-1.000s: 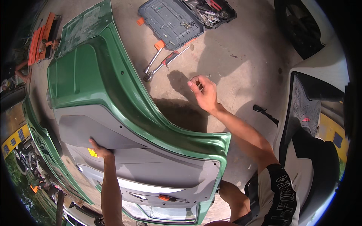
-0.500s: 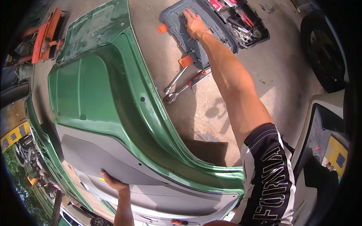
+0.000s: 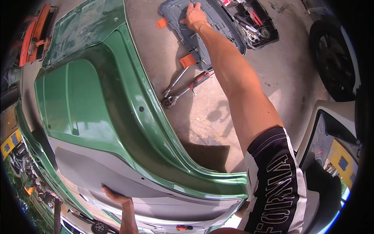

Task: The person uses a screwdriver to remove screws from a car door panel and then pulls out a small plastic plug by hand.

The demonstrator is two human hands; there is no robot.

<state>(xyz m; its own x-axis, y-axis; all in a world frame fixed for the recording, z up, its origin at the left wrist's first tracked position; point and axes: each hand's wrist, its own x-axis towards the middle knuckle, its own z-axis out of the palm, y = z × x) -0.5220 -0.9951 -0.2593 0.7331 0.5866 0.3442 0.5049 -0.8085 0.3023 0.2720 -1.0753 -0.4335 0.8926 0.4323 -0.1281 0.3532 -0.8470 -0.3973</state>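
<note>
My right hand reaches down into the open dark grey tool case on the floor. Its fingers are bent toward the case and its thumb stands apart; no held thing shows, though the fingertips are partly hidden. Several small metal pieces lie in the case's moulded slots. My left hand rests open, palm against the grey section of a large green car body panel. A ratchet with a red and black handle and a long metal socket bar lie on the floor near the case's orange latch.
Beside the case, a black tool bin holds loose metal tools and packages. A black tire and a white vehicle stand at the right. Another person's hand is by an orange frame at the far left.
The view has shifted slightly, so most things sit further left. My right hand's fingers, stretched out before, are now more bent over the case. My left hand stays on the panel.
</note>
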